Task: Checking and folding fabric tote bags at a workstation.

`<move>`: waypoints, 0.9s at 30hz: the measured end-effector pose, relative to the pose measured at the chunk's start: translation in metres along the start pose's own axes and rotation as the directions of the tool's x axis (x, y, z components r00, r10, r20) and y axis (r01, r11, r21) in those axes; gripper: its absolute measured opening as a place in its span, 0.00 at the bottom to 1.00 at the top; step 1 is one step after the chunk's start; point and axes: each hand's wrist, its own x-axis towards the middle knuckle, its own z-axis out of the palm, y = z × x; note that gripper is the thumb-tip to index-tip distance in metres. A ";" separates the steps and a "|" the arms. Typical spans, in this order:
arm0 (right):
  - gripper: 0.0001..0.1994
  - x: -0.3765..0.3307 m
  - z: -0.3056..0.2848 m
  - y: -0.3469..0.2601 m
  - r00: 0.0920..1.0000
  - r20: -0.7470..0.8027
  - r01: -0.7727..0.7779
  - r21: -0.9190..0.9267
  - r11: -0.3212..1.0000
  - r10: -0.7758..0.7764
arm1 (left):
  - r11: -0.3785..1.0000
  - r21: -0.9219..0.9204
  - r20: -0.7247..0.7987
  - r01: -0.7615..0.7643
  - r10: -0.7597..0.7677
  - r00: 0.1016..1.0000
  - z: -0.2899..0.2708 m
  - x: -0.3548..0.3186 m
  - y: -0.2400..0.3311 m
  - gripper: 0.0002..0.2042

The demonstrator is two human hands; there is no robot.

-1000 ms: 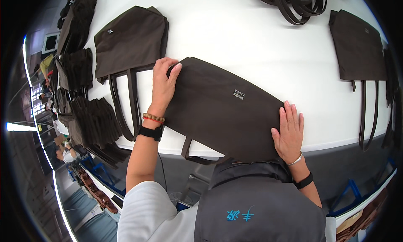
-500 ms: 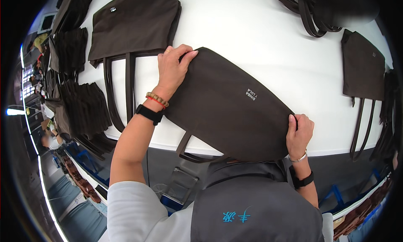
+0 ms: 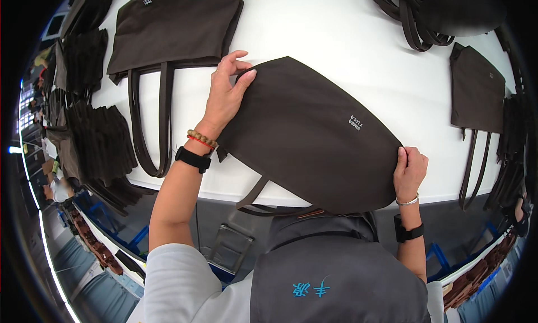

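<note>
A dark brown fabric tote bag [image 3: 302, 138] lies at a slant over the front of the table, pale lettering near its right end. One strap [image 3: 255, 194] of it hangs past the front edge, close to my apron. At the bag's upper left edge, my left hand [image 3: 227, 87] pinches the fabric with the thumb on top, while some fingers stretch outward. My right hand [image 3: 410, 172] grips the right edge, its fingers curled behind the cloth and partly hidden.
More brown bags [image 3: 174, 29] are stacked at the far left, straps toward me, beside dark folded piles [image 3: 101, 138]. Another bag [image 3: 479, 90] lies at the right. Loose straps [image 3: 412, 15] sit at the far right on the white table [image 3: 314, 37]. A metal-framed stool [image 3: 232, 247] stands below.
The bag's far left corner now sticks out beyond my left hand, whose outer fingers have loosened. My right hand and the bag's lettering have shifted slightly right in view.
</note>
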 end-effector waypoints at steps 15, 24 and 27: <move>0.07 -0.002 0.006 0.004 0.996 -0.087 0.011 0.040 0.999 -0.007 | 0.650 0.577 0.338 -0.495 0.363 0.869 0.025 -0.011 0.044 0.26; 0.07 -0.001 0.003 0.003 0.994 -0.106 0.003 0.068 0.998 0.004 | 0.593 0.612 0.538 -0.523 0.173 0.825 0.041 -0.015 0.046 0.31; 0.07 -0.003 0.004 0.005 0.993 -0.121 0.007 0.083 0.997 0.003 | 0.607 0.599 0.540 -0.522 0.175 0.823 0.043 -0.014 0.046 0.30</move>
